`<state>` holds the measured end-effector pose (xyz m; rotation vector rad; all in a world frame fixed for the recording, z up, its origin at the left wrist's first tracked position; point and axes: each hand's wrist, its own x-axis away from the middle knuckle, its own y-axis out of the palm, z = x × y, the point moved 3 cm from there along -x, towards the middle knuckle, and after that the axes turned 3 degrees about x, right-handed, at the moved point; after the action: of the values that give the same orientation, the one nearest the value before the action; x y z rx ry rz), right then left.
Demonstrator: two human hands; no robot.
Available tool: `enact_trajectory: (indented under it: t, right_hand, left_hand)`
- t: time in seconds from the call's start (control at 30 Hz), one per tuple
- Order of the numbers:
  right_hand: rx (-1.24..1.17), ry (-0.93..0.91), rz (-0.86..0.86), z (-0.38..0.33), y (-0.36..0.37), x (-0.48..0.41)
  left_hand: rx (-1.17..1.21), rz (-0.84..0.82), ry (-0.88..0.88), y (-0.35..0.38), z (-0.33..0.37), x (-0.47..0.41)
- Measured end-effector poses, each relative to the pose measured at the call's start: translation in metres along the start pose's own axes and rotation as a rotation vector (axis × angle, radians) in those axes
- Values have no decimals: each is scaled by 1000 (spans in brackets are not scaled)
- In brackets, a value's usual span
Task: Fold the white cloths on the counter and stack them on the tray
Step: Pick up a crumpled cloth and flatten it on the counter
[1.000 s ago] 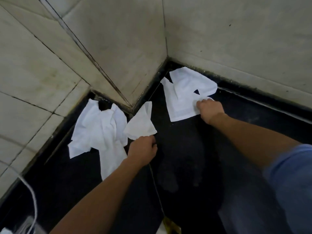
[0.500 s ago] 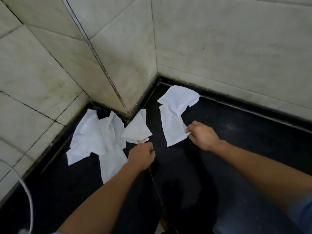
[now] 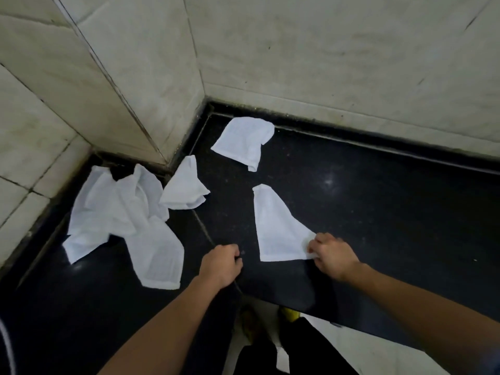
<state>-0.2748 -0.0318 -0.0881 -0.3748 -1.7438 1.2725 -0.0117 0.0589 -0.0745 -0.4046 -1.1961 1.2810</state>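
Note:
Several white cloths lie on a black counter. My right hand pinches the near right corner of one white cloth, which lies stretched towards the wall. Another cloth lies crumpled near the back corner. A small folded-over cloth sits by the wall edge, and a heap of crumpled cloths spreads at the left. My left hand is curled into a fist on the bare counter, left of the held cloth, holding nothing. No tray is in view.
Pale tiled walls close the counter at the back and left, with a jutting wall corner between the cloths. The counter's front edge runs below my hands, with floor and feet beneath. A white cable shows at the far left.
My right hand has dragged one cloth off the back pile towards me; a second cloth stayed near the wall. My left hand drew back from the small cloth. The view tilted downwards.

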Motion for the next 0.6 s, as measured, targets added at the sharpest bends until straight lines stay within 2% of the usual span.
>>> enact_trajectory:
  t: [0.13,0.2,0.4,0.5,0.6]
  right_hand:
    - [12,-143,140,-29,-7,4]
    - [35,-212,126,-50,-5,0]
    - [66,-112,62,-65,2,-22]
    - [-203,-52,64,-46,4,-24]
    - [-769,147,123,-17,-4,-21]
  left_hand:
    - [14,-3,1,3,3,-6]
    - [11,2,-9,3,2,-10]
    - [-13,38,-38,-5,-1,-12]
    - [-39,39,-85,-8,1,-9]
    - [-40,47,-91,-10,8,-9]
